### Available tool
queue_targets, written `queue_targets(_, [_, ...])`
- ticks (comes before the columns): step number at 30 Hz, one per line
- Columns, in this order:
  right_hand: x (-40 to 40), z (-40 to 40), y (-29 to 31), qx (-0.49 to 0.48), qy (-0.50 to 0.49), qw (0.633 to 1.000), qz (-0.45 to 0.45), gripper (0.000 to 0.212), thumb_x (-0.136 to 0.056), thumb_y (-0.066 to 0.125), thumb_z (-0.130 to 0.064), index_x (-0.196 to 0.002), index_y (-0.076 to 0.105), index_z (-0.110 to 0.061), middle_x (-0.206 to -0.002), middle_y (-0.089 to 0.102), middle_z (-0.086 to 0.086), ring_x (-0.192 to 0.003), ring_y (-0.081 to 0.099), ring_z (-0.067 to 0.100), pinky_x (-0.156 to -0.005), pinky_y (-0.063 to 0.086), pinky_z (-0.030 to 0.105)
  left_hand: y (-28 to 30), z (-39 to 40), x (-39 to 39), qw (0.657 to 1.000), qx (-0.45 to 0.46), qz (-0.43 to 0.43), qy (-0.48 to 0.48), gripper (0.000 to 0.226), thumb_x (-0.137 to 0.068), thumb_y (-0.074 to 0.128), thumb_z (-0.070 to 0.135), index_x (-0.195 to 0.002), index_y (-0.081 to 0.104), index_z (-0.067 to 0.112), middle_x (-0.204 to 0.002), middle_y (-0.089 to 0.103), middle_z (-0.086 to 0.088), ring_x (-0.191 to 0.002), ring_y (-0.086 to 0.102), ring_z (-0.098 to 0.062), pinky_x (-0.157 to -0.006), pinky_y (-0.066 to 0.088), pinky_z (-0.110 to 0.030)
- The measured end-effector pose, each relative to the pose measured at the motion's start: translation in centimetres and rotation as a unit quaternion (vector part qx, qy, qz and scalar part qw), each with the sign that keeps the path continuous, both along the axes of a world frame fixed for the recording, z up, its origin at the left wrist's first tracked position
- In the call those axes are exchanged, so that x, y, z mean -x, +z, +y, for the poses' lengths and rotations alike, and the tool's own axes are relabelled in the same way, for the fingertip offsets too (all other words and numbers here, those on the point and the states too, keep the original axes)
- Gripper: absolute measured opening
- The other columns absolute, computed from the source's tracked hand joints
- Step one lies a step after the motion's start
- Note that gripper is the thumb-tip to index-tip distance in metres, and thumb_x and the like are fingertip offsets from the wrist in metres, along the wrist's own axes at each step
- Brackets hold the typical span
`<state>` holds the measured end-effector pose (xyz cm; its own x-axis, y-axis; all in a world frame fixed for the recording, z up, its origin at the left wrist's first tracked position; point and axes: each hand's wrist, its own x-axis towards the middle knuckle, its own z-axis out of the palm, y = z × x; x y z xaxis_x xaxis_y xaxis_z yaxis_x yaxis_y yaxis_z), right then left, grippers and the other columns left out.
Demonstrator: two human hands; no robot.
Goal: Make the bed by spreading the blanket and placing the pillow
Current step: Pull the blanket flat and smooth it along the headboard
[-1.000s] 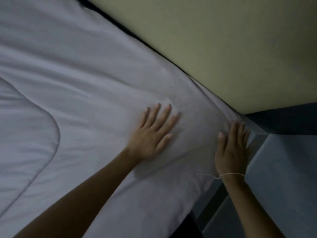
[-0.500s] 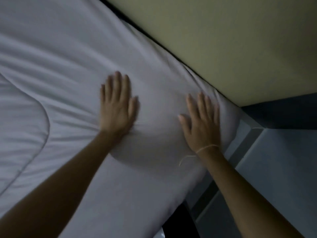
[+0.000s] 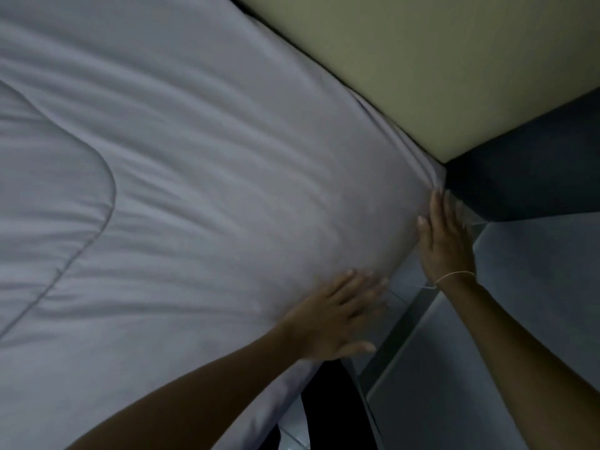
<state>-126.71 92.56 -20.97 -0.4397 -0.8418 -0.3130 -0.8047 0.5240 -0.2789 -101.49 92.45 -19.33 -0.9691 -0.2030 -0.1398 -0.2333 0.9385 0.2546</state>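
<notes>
Two hands are pressed flat, fingers extended and gripping nothing: left hand (image 3: 334, 316) and right hand (image 3: 444, 241) at the white blanket's (image 3: 194, 177) right edge.

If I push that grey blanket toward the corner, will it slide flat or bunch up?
Likely bunches: the blanket already shows soft ripples, so it is floppy. The stitched seam suggests light padding, probably springy. Both flat hands, left hand and right hand, should drag it along.
</notes>
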Motion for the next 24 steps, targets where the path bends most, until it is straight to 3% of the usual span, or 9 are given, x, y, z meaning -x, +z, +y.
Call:
queue_targets(2, [0.0, 0.2, 1.1, 0.021, -0.019, 1.000, 0.004, 0.063, -0.097, 0.012, -0.048, -0.152, 0.003, -0.019, -0.161, 0.002, 0.007, -0.148, -0.003, 0.027, -0.119, 0.005, 0.056, 1.3, -0.4, -1.6, 0.998, -0.029, 0.046, 0.002, 0.064, -0.097, 0.027, 0.053, -0.150, 0.021, 0.017, -0.157, 0.015, -0.013, -0.147, 0.009, -0.031, -0.121, 0.013, -0.045])
queue_targets(5, [-2.6, -1.5, 2.6, 0.097, -0.016, 0.995, 0.026, 0.064, -0.098, 0.017, -0.049, -0.152, 0.005, -0.016, -0.161, 0.004, 0.007, -0.148, -0.003, 0.023, -0.120, 0.001, 0.049, 3.0, -5.2, -5.2, 0.977, -0.036, 0.121, 0.169, 0.057, -0.100, 0.025, 0.044, -0.146, 0.027, 0.009, -0.153, 0.024, -0.017, -0.144, 0.021, -0.033, -0.118, 0.014, -0.045])
queue_targets(8, [-7.5, -5.3, 3.0, 0.154, 0.057, 0.986, 0.025, 0.062, -0.098, 0.026, -0.049, -0.151, 0.017, -0.016, -0.159, 0.015, 0.011, -0.148, 0.007, 0.029, -0.119, 0.005, 0.050, 2.6, -12.3, -10.4, 0.921, 0.025, 0.082, 0.379, 0.062, -0.101, 0.018, 0.044, -0.146, 0.025, 0.002, -0.154, 0.021, -0.024, -0.143, 0.017, -0.039, -0.117, 0.014, -0.048])
queue_targets(10, [-10.2, -7.4, 2.3, 0.154, 0.132, 0.979, 0.024, 0.059, -0.098, 0.027, -0.051, -0.150, 0.025, -0.022, -0.158, 0.019, 0.012, -0.147, 0.012, 0.032, -0.117, 0.005, 0.054, 1.9, -14.3, -12.7, 0.896, 0.031, 0.034, 0.443, 0.067, -0.098, 0.021, 0.048, -0.149, 0.018, 0.004, -0.157, 0.012, -0.023, -0.145, 0.008, -0.039, -0.118, 0.009, -0.048])
queue_targets(12, [-10.6, -8.2, 1.0, 0.113, 0.163, 0.979, 0.056, 0.059, -0.096, 0.024, -0.056, -0.150, 0.023, -0.031, -0.160, 0.016, 0.009, -0.148, 0.012, 0.030, -0.116, 0.005, 0.057, 0.5, -12.7, -12.8, 0.926, 0.041, -0.005, 0.375, 0.071, -0.096, 0.023, 0.053, -0.150, 0.018, 0.008, -0.157, 0.011, -0.021, -0.146, 0.006, -0.038, -0.119, 0.010, -0.051])
queue_targets(16, [-6.7, -6.3, -1.1, 0.079, 0.047, 0.992, 0.087, 0.062, -0.095, 0.017, -0.061, -0.150, 0.016, -0.033, -0.160, 0.015, 0.008, -0.148, 0.011, 0.026, -0.117, 0.010, 0.059, -1.4, -4.3, -9.9, 0.987, 0.021, -0.001, 0.157, 0.071, -0.093, 0.029, 0.059, -0.150, 0.022, 0.018, -0.157, 0.018, -0.016, -0.145, 0.014, -0.041, -0.117, 0.013, -0.054])
queue_targets(19, [-3.7, -3.5, -1.7, 0.058, -0.011, 0.997, 0.052, 0.063, -0.095, 0.011, -0.061, -0.151, 0.009, -0.032, -0.161, 0.008, 0.006, -0.149, 0.004, 0.023, -0.114, 0.014, 0.063, -1.8, 0.1, -8.1, 0.997, 0.009, 0.012, 0.076, 0.068, -0.094, 0.031, 0.059, -0.151, 0.019, 0.023, -0.159, 0.017, -0.011, -0.146, 0.012, -0.036, -0.119, 0.008, -0.052])
queue_targets(24, [-1.8, -2.1, -1.5, 0.032, 0.001, 0.999, 0.018, 0.066, -0.095, 0.009, -0.059, -0.152, 0.002, -0.026, -0.162, 0.001, 0.005, -0.148, 0.003, 0.027, -0.116, 0.014, 0.059, -1.5, 0.8, -7.9, 0.997, -0.042, 0.050, -0.048, 0.061, -0.096, 0.034, 0.055, -0.148, 0.027, 0.025, -0.159, 0.015, -0.009, -0.148, 0.005, -0.031, -0.119, 0.012, -0.052])
